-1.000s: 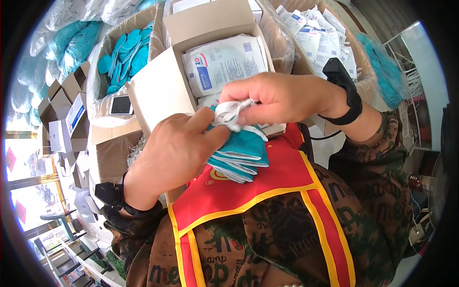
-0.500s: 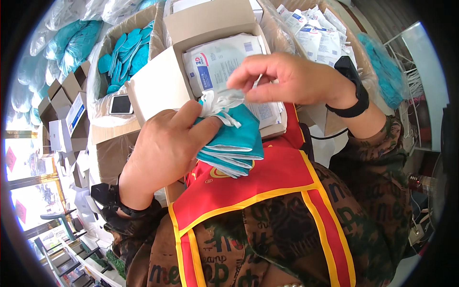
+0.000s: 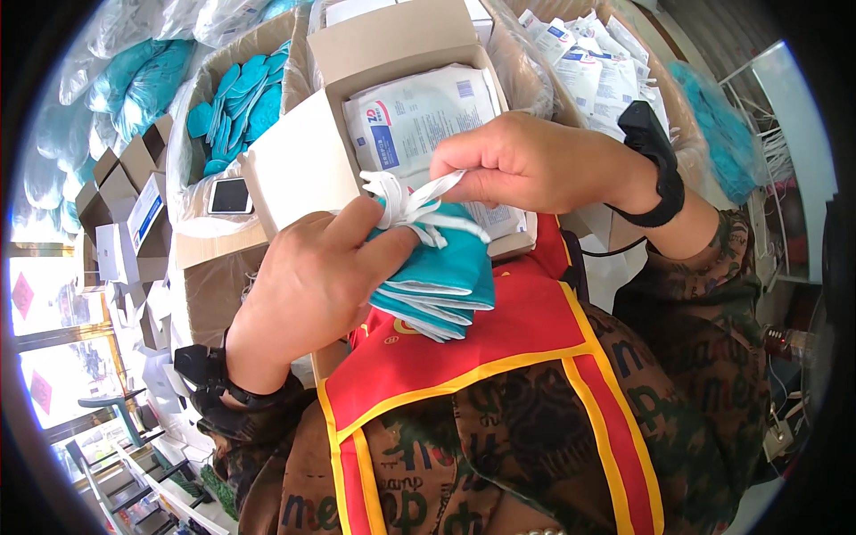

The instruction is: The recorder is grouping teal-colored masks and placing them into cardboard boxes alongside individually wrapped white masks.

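My left hand (image 3: 308,285) is closed around a stack of teal masks (image 3: 441,281), held against my chest above the open carton (image 3: 401,53). My right hand (image 3: 526,165) pinches the white ear loops (image 3: 415,201) shut between its fingertips. I judge the stack light, soft and prone to fanning; grip is best across the folded edges, loops gathered.

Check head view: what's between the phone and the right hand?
The open cardboard box, with white packets inside, lies between the phone and right hand in the head view.
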Motion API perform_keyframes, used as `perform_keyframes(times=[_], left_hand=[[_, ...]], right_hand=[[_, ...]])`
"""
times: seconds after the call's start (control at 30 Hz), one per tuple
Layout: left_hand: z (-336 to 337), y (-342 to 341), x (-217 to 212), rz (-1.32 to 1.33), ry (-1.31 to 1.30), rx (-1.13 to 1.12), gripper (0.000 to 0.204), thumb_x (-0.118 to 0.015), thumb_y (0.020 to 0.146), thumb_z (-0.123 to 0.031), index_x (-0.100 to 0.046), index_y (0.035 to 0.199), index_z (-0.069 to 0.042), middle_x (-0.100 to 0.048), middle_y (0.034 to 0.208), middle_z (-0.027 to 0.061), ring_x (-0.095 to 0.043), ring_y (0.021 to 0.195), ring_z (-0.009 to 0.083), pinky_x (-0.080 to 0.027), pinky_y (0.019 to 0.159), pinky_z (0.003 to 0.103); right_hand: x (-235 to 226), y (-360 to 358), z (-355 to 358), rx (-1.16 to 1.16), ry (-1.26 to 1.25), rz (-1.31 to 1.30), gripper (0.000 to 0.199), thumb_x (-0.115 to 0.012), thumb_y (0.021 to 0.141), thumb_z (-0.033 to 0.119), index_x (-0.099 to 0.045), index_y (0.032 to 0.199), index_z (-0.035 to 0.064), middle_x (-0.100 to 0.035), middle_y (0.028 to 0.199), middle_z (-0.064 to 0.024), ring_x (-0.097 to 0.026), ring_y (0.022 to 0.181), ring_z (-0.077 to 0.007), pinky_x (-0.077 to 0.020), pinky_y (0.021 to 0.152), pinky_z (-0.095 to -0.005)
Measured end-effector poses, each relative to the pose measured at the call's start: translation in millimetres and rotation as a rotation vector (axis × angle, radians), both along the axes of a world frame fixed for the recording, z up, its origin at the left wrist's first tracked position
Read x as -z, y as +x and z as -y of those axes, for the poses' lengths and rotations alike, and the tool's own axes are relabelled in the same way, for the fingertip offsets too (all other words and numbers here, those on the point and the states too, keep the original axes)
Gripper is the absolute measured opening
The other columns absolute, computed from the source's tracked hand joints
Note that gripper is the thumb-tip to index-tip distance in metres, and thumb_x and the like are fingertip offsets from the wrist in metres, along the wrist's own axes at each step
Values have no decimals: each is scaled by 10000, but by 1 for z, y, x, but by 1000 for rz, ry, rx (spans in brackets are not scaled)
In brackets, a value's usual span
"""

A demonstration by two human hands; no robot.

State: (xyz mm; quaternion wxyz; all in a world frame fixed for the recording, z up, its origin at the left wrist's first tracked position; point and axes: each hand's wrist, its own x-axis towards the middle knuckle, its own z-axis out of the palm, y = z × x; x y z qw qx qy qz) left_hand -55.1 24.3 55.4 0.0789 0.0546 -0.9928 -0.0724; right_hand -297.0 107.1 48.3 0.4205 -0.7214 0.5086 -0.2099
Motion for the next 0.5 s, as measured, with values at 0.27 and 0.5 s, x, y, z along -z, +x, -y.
perform_keyframes(times=[0.27, 0.5], left_hand=[[0, -7, -3, -22, -9, 59, 320, -654, 680, -76, -631, 997, -119, -476, 816, 81, -590, 647, 265, -497, 588, 375], [0, -2, -1, 18, -3, 28, 433, -746, 549, -118, -647, 970, -117, -527, 829, 75, -598, 685, 292, -488, 594, 377]], right_hand=[[17, 4, -1, -107, -154, 39, 215, -572, 937, 169, -597, 1016, -29, -570, 935, -138, -579, 889, -277, -452, 781, -351], [11, 7, -2, -18, -27, 92, 206, -535, 958, 168, -547, 1055, -13, -576, 908, -105, -594, 886, -210, -458, 775, -336]])
